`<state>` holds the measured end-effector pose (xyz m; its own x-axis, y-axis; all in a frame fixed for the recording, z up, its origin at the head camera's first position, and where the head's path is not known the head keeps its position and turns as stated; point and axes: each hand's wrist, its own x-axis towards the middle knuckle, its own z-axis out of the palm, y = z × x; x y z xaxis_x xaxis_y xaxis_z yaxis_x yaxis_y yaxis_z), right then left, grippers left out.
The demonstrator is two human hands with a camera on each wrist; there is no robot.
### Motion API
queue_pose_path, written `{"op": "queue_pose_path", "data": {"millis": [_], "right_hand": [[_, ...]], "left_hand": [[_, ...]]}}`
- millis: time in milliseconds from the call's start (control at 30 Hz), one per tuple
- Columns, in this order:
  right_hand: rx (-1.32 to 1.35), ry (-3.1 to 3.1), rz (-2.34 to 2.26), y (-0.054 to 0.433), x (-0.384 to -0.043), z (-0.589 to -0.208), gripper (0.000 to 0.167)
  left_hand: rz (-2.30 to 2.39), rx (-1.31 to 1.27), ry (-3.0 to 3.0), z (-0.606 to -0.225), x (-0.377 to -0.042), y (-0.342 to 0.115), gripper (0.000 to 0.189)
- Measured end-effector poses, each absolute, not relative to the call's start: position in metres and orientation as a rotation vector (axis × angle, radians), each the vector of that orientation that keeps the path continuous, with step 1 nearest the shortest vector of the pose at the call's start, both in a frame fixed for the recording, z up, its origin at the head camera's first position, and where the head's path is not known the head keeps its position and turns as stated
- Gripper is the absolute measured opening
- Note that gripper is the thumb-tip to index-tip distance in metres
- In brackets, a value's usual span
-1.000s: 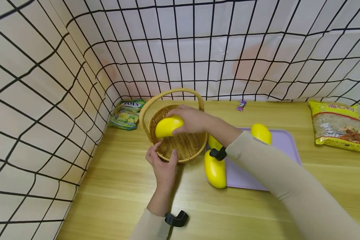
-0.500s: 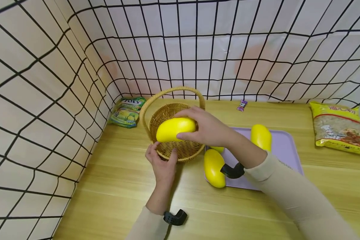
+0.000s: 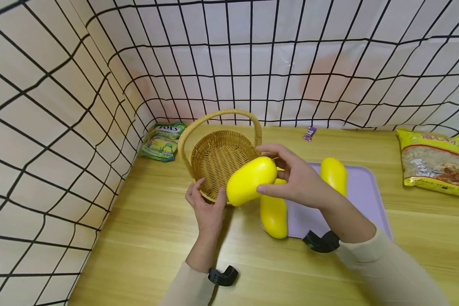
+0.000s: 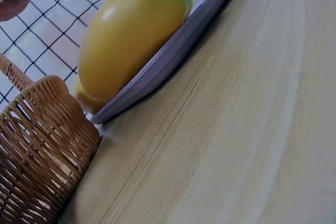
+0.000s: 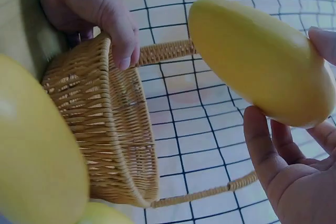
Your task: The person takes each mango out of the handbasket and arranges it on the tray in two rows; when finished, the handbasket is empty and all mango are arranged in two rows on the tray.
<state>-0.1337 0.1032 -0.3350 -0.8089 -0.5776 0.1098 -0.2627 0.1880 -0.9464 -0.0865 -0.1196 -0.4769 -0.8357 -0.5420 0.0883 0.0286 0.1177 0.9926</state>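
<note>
In the head view my right hand [image 3: 302,182] holds a yellow mango [image 3: 250,182] between thumb and fingers, over the right front rim of a wicker basket [image 3: 219,163]. Nothing lies on the basket's woven floor. My left hand [image 3: 208,216] grips the near rim; the right wrist view shows its thumb [image 5: 123,45] hooked over the edge. A lilac tray [image 3: 363,185] to the right carries more mangoes: one at its left front corner [image 3: 274,219], one at the back [image 3: 333,175], and another mostly hidden behind the held mango and right hand.
A green candy bag [image 3: 161,142] lies left of the basket. Behind the tray is a small purple wrapped sweet [image 3: 309,133], and a yellow food packet [image 3: 434,163] lies at the far right. Black-gridded white curtains [image 3: 275,63] border the wooden table at the back and left.
My right hand has drawn the mango up out of the basket and rightward past its rim toward the tray. The left hand stays on the rim.
</note>
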Motion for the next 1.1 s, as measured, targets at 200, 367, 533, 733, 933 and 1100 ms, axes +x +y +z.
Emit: {"op": "queue_pose_path", "data": {"millis": [200,367,533,733,933,1100], "right_hand": [[-0.824,2.136,-1.817,0.122,-0.119,-0.346,0.069],[-0.832,2.039,-1.919,0.135,-0.110,-0.350,0.066],[-0.757,2.037,-1.923,0.152,-0.104,-0.355,0.064],[-0.733,2.203,-1.805,0.172,-0.100,-0.368,0.058],[-0.618,2.347,-1.671,0.191,-0.097,-0.382,0.048],[-0.485,2.201,-1.640,0.205,-0.094,-0.394,0.046]], "left_hand": [[-1.772,0.480,-1.964,-0.478,-0.086,-0.119,0.056],[-1.765,0.480,-1.969,-0.478,-0.087,-0.120,0.056],[-1.777,0.474,-1.974,-0.478,-0.087,-0.120,0.056],[-1.800,0.503,-1.962,-0.478,-0.084,-0.120,0.056],[-1.779,0.447,-1.949,-0.479,-0.088,-0.119,0.055],[-1.778,0.464,-1.950,-0.479,-0.088,-0.118,0.055]]}}
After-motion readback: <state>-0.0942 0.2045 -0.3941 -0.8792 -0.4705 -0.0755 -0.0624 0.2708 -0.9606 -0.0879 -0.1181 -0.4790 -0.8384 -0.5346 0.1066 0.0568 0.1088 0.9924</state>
